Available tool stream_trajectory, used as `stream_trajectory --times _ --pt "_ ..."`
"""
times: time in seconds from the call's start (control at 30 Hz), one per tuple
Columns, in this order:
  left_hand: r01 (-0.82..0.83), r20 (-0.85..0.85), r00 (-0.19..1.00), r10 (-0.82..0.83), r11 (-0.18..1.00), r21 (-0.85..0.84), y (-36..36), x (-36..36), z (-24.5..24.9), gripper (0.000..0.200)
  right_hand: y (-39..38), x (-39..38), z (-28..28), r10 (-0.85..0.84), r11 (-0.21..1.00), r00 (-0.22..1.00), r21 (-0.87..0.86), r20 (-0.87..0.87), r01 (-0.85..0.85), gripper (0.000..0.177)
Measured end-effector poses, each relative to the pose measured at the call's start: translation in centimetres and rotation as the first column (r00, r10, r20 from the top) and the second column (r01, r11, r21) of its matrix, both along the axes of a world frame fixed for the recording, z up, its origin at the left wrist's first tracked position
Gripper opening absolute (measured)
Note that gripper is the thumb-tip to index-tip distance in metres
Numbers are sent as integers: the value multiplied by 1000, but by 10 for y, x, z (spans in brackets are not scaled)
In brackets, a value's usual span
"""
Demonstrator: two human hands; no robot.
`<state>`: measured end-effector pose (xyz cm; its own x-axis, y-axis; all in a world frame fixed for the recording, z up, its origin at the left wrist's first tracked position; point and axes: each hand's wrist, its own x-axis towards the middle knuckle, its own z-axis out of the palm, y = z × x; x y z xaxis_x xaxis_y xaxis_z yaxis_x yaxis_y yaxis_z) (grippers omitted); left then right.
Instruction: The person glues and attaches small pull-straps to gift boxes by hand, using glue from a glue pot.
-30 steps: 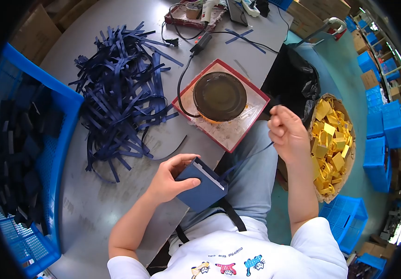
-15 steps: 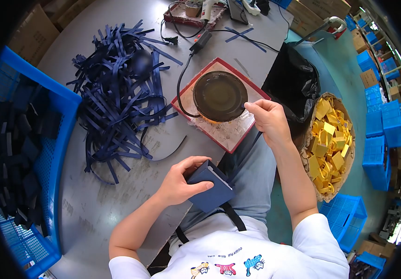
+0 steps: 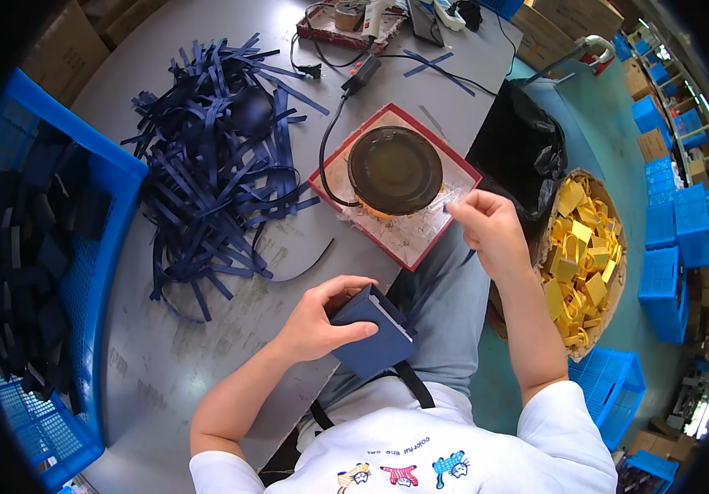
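Observation:
My left hand (image 3: 321, 321) is wrapped round a dark blue box (image 3: 375, 333) above my lap, thumb on its front face. My right hand (image 3: 490, 226) is pinched on the end of a dark blue ribbon (image 3: 471, 253), just right of a round hot plate (image 3: 395, 170) with a dark, glossy pan surface. The plate stands in a red-edged square tray (image 3: 410, 262) at the table's edge. Part of the ribbon is hidden behind my fingers. A big tangled pile of dark blue ribbons (image 3: 214, 165) lies on the grey table (image 3: 148, 362), left of the plate.
At the left stands a blue crate (image 3: 116, 239) of dark pieces. A black bag (image 3: 527, 140) hangs beyond the table's right edge, near a carton (image 3: 548, 239) of yellow pieces (image 3: 585, 263). Cables and a power switch (image 3: 361, 76) lie behind the plate.
My right hand has moved away from the hot plate's rim, to the right and slightly toward me, with the ribbon end. My left hand and the box have stayed nearly in place.

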<state>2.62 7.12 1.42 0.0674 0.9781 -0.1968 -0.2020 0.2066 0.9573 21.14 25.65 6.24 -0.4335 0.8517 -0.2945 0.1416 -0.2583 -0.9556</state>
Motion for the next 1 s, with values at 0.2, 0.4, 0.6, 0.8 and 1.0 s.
stream_trajectory --times 0.2,0.4,0.6,0.8,1.0 --pt "105 108 989 -103 994 -12 -5 -5 16 57 -41 0 34 449 894 892 -11 56 -449 14" --pt "166 103 981 -166 986 15 -10 -3 28 59 -61 -5 40 639 744 744 89 194 -662 13" --pt "177 71 981 -179 983 40 -11 1 29 58 -65 -11 36 669 672 678 142 305 -727 14" --pt "174 81 981 -178 983 61 -11 2 29 58 -68 -12 33 646 645 674 216 359 -733 16" --pt "145 74 986 -150 987 68 -12 4 27 56 -70 -13 32 591 615 688 317 422 -722 16"
